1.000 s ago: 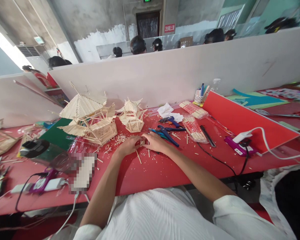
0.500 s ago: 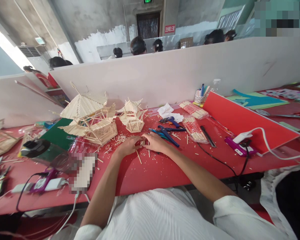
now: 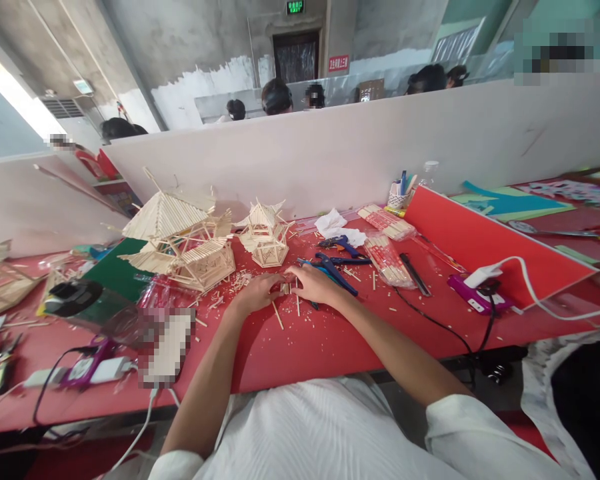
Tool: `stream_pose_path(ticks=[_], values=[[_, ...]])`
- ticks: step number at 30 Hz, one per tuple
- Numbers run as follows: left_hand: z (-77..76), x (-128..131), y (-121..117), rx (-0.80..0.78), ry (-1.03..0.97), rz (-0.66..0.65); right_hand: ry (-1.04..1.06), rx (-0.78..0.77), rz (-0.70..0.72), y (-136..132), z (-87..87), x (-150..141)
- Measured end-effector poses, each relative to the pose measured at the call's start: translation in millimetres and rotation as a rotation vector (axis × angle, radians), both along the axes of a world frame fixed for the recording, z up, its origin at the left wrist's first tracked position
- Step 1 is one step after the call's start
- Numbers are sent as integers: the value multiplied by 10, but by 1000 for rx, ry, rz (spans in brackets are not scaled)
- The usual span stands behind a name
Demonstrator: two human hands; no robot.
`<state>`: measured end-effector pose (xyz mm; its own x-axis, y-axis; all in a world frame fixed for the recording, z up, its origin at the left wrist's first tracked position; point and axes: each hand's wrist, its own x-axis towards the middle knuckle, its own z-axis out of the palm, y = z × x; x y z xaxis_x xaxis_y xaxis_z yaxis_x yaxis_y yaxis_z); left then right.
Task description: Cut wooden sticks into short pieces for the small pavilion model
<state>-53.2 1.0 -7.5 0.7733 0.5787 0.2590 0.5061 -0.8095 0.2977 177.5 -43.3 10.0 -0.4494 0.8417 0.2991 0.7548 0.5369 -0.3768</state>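
Observation:
My left hand (image 3: pixel 259 293) and my right hand (image 3: pixel 311 283) meet at the middle of the table. Between their fingertips is a small bunch of short wooden sticks (image 3: pixel 285 289), partly hidden by the fingers. Both hands are closed on it from either side. Two longer sticks lie just below, one wooden stick (image 3: pixel 278 315) slanting under my left fingertips. Behind the hands stands a small stick pavilion (image 3: pixel 264 233). Left of it is a larger stick pavilion (image 3: pixel 180 240). Blue-handled cutters (image 3: pixel 337 272) lie beside my right hand.
Packs of sticks (image 3: pixel 389 261), a black cutter knife (image 3: pixel 415 273) and a red board (image 3: pixel 495 247) are to the right. At left are a dark bottle (image 3: pixel 95 307), a phone-like slab (image 3: pixel 169 347) and a power strip (image 3: pixel 87 363). A white partition (image 3: pixel 330 153) runs behind.
The hands stay almost in place, with slight finger shifts around the short sticks. The camera view has tilted a little; the objects on the table have not moved.

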Motion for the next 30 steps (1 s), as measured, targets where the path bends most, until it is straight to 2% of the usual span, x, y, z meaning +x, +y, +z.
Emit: stream_pose_path(ticks=[6, 16, 30], values=[[-25, 0, 8, 6, -2, -10, -38, -14, -17, 16, -36, -5], [27, 31, -23, 0, -5, -25, -30, 7, -7, 53, -112, -46], [94, 14, -60, -6, 6, -24, -29, -17, 19, 5, -57, -41]])
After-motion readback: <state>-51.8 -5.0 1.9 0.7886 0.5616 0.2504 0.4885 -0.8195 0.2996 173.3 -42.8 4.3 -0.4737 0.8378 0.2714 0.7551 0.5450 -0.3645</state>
